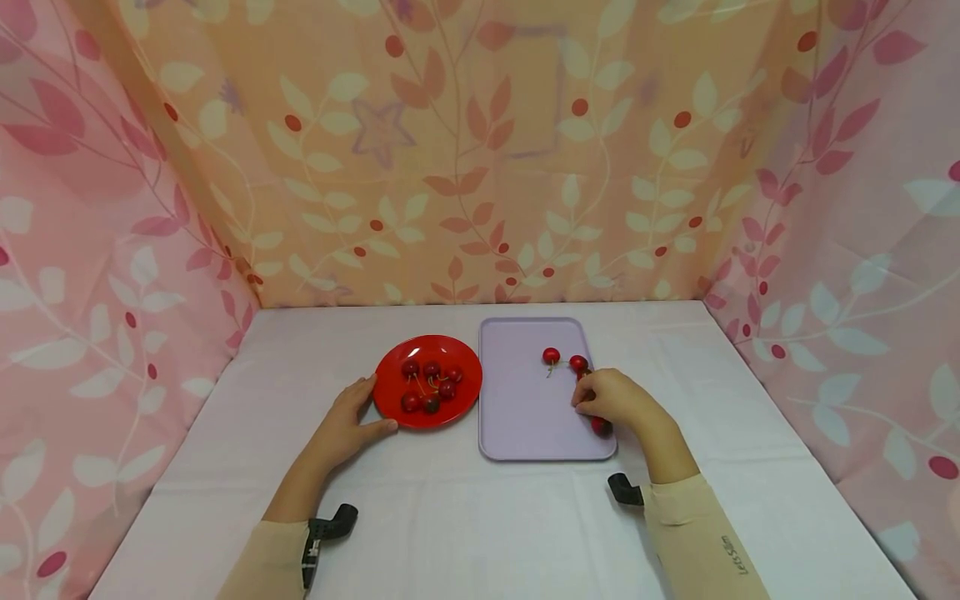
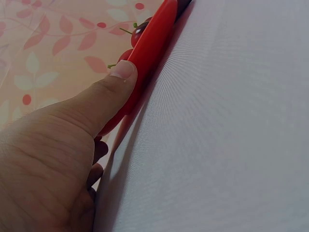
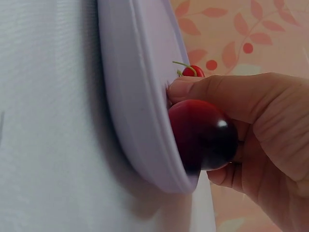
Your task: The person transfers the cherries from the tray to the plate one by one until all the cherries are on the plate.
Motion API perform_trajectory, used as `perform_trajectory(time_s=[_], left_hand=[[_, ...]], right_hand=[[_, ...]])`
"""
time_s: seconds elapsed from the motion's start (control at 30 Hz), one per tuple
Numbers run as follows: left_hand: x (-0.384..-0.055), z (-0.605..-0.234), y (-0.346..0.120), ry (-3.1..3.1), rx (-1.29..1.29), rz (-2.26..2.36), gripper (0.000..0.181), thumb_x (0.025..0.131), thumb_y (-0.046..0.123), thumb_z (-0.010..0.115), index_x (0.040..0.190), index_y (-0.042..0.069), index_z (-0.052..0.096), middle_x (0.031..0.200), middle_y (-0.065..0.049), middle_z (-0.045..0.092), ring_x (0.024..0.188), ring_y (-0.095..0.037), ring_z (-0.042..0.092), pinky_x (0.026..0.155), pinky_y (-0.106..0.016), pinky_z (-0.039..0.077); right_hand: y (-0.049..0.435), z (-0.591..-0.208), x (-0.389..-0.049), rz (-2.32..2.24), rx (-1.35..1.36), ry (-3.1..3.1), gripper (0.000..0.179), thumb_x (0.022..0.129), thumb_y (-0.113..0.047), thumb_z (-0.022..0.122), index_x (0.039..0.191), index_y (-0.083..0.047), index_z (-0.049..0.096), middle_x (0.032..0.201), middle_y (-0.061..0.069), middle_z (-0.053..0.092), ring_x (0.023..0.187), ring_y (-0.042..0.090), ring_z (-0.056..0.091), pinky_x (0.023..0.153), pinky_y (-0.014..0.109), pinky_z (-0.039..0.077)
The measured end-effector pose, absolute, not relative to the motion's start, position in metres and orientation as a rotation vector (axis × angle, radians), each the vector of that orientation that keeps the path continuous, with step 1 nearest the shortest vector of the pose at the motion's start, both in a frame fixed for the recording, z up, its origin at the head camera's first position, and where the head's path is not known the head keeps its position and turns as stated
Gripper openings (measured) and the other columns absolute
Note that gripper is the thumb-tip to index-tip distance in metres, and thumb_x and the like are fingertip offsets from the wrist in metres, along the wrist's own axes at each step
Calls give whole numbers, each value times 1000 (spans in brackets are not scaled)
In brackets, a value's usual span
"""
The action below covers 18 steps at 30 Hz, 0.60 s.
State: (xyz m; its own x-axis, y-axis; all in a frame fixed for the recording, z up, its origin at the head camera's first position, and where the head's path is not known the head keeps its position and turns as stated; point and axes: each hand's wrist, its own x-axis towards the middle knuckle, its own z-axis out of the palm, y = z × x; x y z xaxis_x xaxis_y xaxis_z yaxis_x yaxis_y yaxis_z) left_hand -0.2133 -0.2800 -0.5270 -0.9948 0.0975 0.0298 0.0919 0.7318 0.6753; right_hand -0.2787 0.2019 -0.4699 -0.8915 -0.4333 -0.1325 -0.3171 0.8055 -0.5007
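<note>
On the left, a round red plate (image 1: 390, 400) carries several dark red cherries (image 1: 431, 402) with green stems. My left hand (image 1: 347, 423) rests against its near-left rim, thumb and fingers spread apart; in the left wrist view, the thumb (image 2: 108, 89) presses the rim. My right hand (image 1: 617, 396) is low over the right side of a lilac tray (image 1: 517, 417), pinching at a cherry with thumb and fingers. A big dark cherry (image 3: 203, 135) sits by the thumb, at the tray's rim; the fingertips' contact is partly hidden. Other cherries (image 1: 551, 356) lie just beyond that hand.
A white cloth (image 1: 450, 517) covers the table. The plate stands close beside the tray's left edge. Floral curtains (image 1: 480, 167) enclose the back and both sides. Black wrist mounts (image 1: 625, 489) stick out from both sleeves.
</note>
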Motion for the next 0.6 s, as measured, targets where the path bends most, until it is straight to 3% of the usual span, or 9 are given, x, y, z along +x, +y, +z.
perform_trajectory(time_s=[0.2,0.6], left_hand=[[-213,-527,-279,2915,139,1131,109,80,61,80,164,17,27,168,-13,29,156,-40,19,118,-68,27],[-212,-527,-279,2910,113,1112,109,80,62,79,164,18,26,168,-13,28,156,-40,18,117,-68,27]], right_hand=[[201,-470,-278,-754,-548,2718,8,90,-10,77,85,-15,73,81,-2,67,72,15,58,66,29,52],[204,-458,-276,-920,-665,2725,6,89,-8,75,85,-12,72,77,-4,66,75,15,59,71,30,53]])
